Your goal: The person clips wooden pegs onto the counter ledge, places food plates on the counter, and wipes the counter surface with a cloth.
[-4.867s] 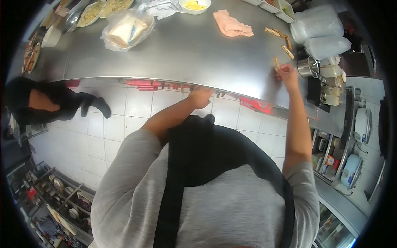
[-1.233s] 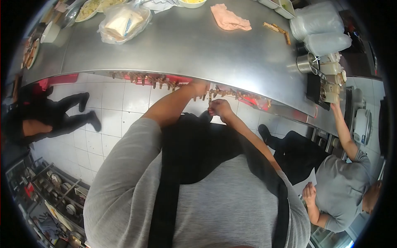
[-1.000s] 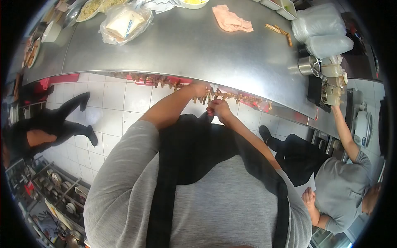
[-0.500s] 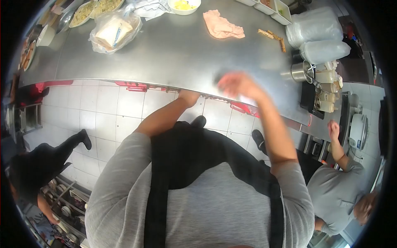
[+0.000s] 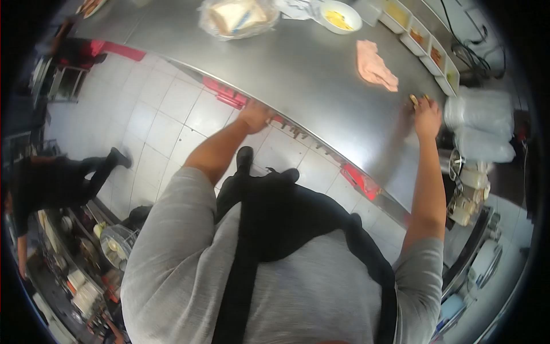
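Your right hand (image 5: 428, 117), 2 o'clock: curled at peg (image 5: 413, 100), hold unclear | likely light, stiff; pinch mid-length | left hand (image 5: 256, 116), 11 o'clock: grip unclear

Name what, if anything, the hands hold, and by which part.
The right hand is at wooden pegs; grip and part cannot be told. The left hand, at the counter, hides any hold.

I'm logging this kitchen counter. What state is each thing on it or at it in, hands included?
Left hand: at the counter edge, grip unclear
Right hand: fingertips at small wooden pieces, grip unclear
Pink cloth: crumpled, lying flat
White bowl: upright, yellow food inside
Plastic bag: filled, closure unclear
White containers: uncovered, food inside
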`<state>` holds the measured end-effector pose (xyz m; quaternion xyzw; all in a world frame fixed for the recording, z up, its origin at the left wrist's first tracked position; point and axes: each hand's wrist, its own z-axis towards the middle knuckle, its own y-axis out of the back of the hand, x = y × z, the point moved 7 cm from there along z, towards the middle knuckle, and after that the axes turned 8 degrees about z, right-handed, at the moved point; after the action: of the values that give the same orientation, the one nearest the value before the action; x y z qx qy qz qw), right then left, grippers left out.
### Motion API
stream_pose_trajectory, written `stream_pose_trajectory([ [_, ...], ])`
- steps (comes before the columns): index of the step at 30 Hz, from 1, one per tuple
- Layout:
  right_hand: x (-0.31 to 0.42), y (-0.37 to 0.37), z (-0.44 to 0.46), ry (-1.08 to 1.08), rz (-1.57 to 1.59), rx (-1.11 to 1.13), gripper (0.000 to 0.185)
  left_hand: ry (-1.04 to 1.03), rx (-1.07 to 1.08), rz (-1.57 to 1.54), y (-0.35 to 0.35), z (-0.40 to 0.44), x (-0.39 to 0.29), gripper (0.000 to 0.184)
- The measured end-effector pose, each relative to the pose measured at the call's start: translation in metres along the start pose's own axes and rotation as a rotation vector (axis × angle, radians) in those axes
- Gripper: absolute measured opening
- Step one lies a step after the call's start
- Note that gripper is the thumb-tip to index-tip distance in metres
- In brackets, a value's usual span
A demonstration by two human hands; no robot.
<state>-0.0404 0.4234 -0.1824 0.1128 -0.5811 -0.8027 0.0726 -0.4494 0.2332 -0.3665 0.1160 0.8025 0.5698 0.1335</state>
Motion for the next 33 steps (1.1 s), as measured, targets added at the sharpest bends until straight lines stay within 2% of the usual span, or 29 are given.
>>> stream_pose_trajectory([
  [1, 0.004, 0.001, -0.005, 0.069, 0.045, -0.071, 0.018, 0.061, -0.033, 0.106, -0.012, -0.004, 0.031, 0.032],
  [3, 0.004, -0.001, -0.013, -0.128, 0.425, 0.115, 0.014, 0.186, 0.226, 0.139, 0.014, -0.025, 0.074, 0.036],
  [6, 0.035, 0.021, -0.034, -0.290, 0.735, 0.262, 0.015, 0.270, -0.047, 0.319, 0.020, -0.045, 0.132, 0.041],
  [10, 0.100, 0.023, -0.064, -0.309, 1.309, 0.435, 0.022, 0.275, 0.030, 0.379, 0.017, -0.049, 0.172, 0.045],
  [13, 0.185, 0.059, -0.086, -0.347, 1.465, 0.594, 0.023, 0.264, 0.047, 0.155, 0.029, -0.046, 0.179, 0.041],
  [17, 0.280, 0.064, -0.119, -0.314, 1.649, 0.885, 0.021, 0.189, 0.022, 0.181, -0.001, -0.028, 0.200, 0.035],
  [18, 0.302, 0.065, -0.125, -0.328, 1.668, 0.891, 0.021, 0.144, 0.097, 0.150, 0.000, -0.029, 0.198, 0.043],
  [21, 0.353, 0.033, -0.149, -0.387, 1.711, 0.894, 0.019, 0.064, 0.240, -0.006, 0.038, -0.054, 0.177, 0.046],
  [25, 0.417, -0.033, -0.183, -0.352, 1.648, 0.960, 0.019, -0.041, 0.089, 0.046, 0.042, -0.056, 0.173, 0.044],
  [27, 0.442, -0.050, -0.196, -0.413, 1.638, 1.024, 0.022, -0.061, 0.169, 0.076, 0.025, -0.046, 0.170, 0.047],
  [29, 0.460, -0.059, -0.203, -0.298, 1.534, 1.038, 0.025, -0.077, 0.194, 0.062, 0.005, -0.033, 0.170, 0.049],
  [31, 0.468, -0.070, -0.212, -0.310, 1.483, 1.059, 0.028, 0.040, 0.189, -0.108, 0.026, -0.044, 0.164, 0.048],
  [33, 0.474, -0.064, -0.210, -0.307, 1.378, 1.117, 0.028, 0.033, 0.231, -0.118, 0.043, -0.051, 0.157, 0.052],
])
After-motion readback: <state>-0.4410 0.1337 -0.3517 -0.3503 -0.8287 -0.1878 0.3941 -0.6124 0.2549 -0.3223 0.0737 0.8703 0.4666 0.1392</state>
